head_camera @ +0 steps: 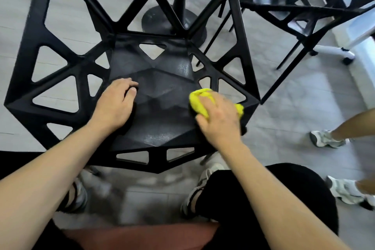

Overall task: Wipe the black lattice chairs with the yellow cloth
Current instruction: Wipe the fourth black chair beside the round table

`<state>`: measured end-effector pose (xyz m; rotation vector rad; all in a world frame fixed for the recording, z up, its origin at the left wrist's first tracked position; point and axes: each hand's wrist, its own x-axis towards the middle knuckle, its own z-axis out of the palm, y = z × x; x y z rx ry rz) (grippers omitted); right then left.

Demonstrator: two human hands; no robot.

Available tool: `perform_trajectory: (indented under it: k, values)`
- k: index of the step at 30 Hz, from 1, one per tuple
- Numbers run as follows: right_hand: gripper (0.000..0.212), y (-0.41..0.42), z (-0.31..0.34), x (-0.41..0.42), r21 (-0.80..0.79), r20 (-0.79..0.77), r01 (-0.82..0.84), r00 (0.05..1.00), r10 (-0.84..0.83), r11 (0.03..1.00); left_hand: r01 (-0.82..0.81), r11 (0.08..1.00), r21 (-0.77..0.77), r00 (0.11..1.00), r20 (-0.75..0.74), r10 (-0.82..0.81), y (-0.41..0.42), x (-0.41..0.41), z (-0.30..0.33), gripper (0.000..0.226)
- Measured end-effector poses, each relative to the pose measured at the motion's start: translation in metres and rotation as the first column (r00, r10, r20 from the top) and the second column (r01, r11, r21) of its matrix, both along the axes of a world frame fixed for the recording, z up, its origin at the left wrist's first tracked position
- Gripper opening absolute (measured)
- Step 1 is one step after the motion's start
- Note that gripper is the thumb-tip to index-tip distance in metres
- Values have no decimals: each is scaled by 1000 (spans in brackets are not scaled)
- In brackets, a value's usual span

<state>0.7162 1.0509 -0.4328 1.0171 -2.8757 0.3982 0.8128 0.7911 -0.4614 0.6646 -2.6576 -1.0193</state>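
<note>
Clearly the yellow cloth (199,102) is sitting bunched on the right side of the seat of the near black lattice chair (158,115), pressed down under the right hand (220,119). That hand's fingers (213,98) are lying spread and slightly bent over the wad, pinning it to the seat, with yellow folds showing at the far-left edge and poking out on the right; whether the thumb is hooking under the cloth is not showing. The cloth is looking soft, light and limp, so it is likely to crumple and slide easily over the hard plastic; taking it as a wad under a flat palm, as here, seems the sensible hold. The seat is looking stiff, faceted and a little glossy, with triangular openings where a fold could snag.

The left hand (115,105) is resting on the left part of the seat, fingers together and gently curved, holding nothing, apparently steadying the chair, which probably shifts readily under a push.

Further out, a second black lattice chair (269,4) is standing at the far right, not yet being touched, and a round black table base (162,20) is showing through the near chair's back.
</note>
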Motion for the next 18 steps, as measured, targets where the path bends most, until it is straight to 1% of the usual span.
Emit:
perform_trajectory:
  k: [2, 5, 7, 9, 12, 14, 15, 16, 17, 18]
  values:
    - [46, 17, -4, 9, -52, -65, 67, 995, -70, 996, 11, 999, -32, 1000, 17, -11, 1, 0, 0, 30]
    - [48, -4, -19, 57, -167, -62, 42, 997, -53, 985, 18, 1000, 10, 1000, 19, -18, 3, 1, 5, 31]
    - [49, -33, -26, 103, -266, -56, -44, 998, 30, 963, 25, 998, 49, 999, 32, -27, 1, 0, 10, 32]
    - [50, -68, -30, 148, -315, -40, -166, 986, 161, 934, 61, 996, 60, 996, 54, -65, 0, 0, 14, 33]
    - [45, -99, -31, 174, -309, -50, -371, 926, 375, 875, 143, 989, 24, 986, 80, -144, -4, 4, 17, 34]
    - [47, -86, -32, 158, -275, -108, -446, 894, 434, 851, 152, 988, 5, 986, 74, -152, -5, 6, 16, 34]
    - [50, -69, -34, 146, -256, -141, -450, 893, 428, 855, 143, 990, -9, 987, 70, -142, -5, 7, 15, 34]
    - [52, -48, -36, 134, -252, -161, -402, 914, 372, 880, 141, 990, -29, 988, 73, -138, -4, 8, 14, 34]
    - [54, -26, -38, 122, -267, -167, -294, 952, 256, 918, 147, 988, -52, 986, 81, -143, -3, 8, 11, 35]
    - [55, -5, -37, 108, -301, -154, -126, 985, 82, 945, 155, 985, -72, 985, 91, -149, -3, 8, 10, 35]
